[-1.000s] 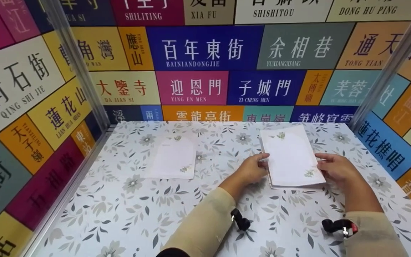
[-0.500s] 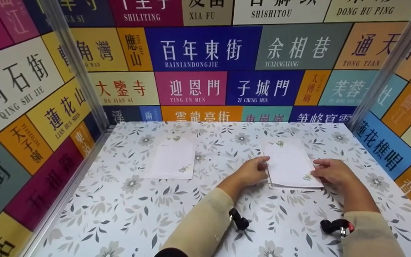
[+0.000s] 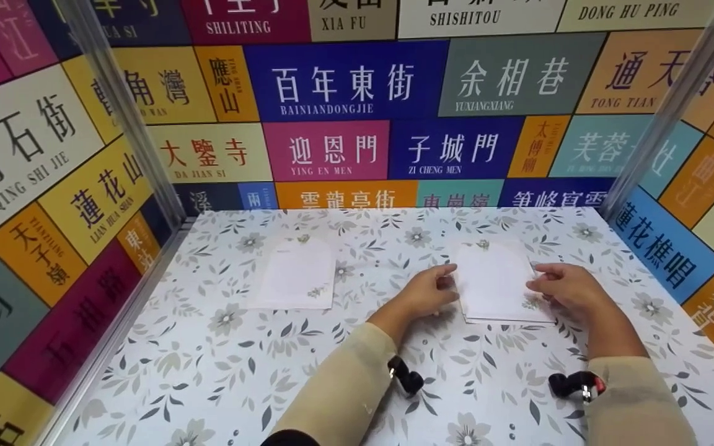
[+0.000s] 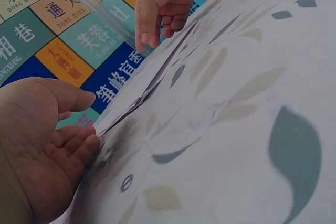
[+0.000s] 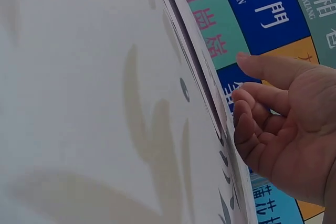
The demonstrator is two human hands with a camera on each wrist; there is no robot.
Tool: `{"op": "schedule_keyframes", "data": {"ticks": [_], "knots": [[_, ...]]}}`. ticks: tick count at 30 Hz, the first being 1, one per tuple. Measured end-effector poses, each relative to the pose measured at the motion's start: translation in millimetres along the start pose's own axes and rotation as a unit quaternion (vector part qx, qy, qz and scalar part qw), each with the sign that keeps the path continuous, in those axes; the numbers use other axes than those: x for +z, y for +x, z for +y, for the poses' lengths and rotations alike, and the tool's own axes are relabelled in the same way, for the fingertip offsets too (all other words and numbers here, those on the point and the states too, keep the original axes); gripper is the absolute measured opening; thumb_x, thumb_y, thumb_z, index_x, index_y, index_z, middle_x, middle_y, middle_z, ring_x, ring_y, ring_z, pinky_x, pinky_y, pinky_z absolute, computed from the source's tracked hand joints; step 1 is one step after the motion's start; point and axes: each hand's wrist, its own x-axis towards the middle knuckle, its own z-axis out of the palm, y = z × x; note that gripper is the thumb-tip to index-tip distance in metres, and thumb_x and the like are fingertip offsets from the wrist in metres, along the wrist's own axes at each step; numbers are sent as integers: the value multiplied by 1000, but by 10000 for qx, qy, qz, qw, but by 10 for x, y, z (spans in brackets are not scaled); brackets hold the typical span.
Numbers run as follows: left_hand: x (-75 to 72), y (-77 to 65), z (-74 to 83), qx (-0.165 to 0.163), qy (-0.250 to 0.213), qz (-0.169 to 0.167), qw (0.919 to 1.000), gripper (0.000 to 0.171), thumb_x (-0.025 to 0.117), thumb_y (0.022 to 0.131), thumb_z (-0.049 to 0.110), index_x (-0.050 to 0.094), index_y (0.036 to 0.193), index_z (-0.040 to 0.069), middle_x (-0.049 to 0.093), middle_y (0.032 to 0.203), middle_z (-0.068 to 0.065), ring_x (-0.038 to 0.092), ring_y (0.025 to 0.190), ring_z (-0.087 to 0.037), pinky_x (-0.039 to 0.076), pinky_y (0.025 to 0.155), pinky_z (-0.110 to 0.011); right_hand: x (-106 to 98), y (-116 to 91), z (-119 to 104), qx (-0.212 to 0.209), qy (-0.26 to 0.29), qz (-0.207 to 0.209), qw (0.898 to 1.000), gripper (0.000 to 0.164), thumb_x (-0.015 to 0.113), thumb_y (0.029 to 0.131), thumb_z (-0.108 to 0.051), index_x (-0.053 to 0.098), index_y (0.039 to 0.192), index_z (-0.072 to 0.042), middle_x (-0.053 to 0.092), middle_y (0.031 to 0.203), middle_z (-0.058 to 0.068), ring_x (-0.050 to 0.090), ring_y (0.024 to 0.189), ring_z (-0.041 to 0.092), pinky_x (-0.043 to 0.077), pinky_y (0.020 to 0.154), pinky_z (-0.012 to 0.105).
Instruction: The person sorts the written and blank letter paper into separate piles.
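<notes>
A small stack of white letter paper [image 3: 496, 282], printed with green sprigs at top and lower right, lies on the right part of the table. On its left side is my left hand [image 3: 428, 290], fingertips right at the paper's edge. Across from it my right hand [image 3: 571, 288] stays by the right edge, thumb and index finger pointing toward the sheets. In the left wrist view, thumb and fingers of the left hand [image 4: 47, 140] stand apart beside the thin stack edge. The right wrist view has the right hand [image 5: 289, 124] loosely curled, with nothing between thumb and fingers.
A similar printed sheet [image 3: 300, 275] lies flat on the left part of the table. A floral cloth [image 3: 189, 365] covers the tabletop. Colourful sign-printed walls [image 3: 344, 80] and clear corner posts [image 3: 140, 130] enclose the back and sides.
The stack, earlier tilted with its far end higher, has come down flat on the table. Both hands have loosened and shifted slightly at its sides. The left sheet stays put.
</notes>
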Motion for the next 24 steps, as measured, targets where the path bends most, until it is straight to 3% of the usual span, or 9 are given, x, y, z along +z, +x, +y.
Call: {"op": "schedule_keyframes", "data": {"ticks": [5, 10, 13, 20, 24], "knots": [[-242, -38, -88, 1, 37, 113, 9999, 66, 76, 97, 19, 53, 159, 21, 66, 150, -9, 63, 137, -22, 50, 119, -35, 148, 35, -196, -239, 492, -88, 9985, 92, 81, 95, -43, 35, 168, -13, 51, 150, 16, 59, 122, 27, 57, 98, 32], [-525, -72, -189, 31, -234, 310, 9992, 68, 75, 97, 17, 49, 161, 14, 58, 159, -13, 59, 144, -27, 46, 125, -42, 278, 88, -401, -552, 324, -150, 9978, 90, 80, 95, -44, 37, 168, -14, 51, 160, 17, 59, 132, 28, 56, 109, 41], [-684, -106, -244, -37, -288, 426, 9987, 67, 73, 99, 19, 49, 161, 14, 58, 158, -15, 58, 146, -28, 48, 123, -43, 369, 121, -513, -778, 184, -177, 9966, 86, 80, 96, -45, 40, 166, -13, 54, 160, 18, 61, 133, 31, 58, 109, 43], [-993, -224, -343, -133, -627, 624, 9960, 68, 72, 100, 19, 47, 162, 15, 52, 164, -15, 53, 150, -30, 47, 124, -44, 628, 158, -796, -996, 478, -269, 9935, 79, 79, 97, -38, 45, 163, -12, 57, 157, 17, 65, 123, 23, 60, 106, 42], [-1174, -273, -403, -72, -502, 779, 9957, 67, 71, 100, 19, 46, 162, 13, 51, 164, -18, 54, 149, -31, 48, 123, -46, 767, 170, -951, -1114, 587, -288, 9916, 75, 79, 97, -38, 48, 161, -12, 59, 153, 16, 63, 126, 24, 59, 107, 41]]}}
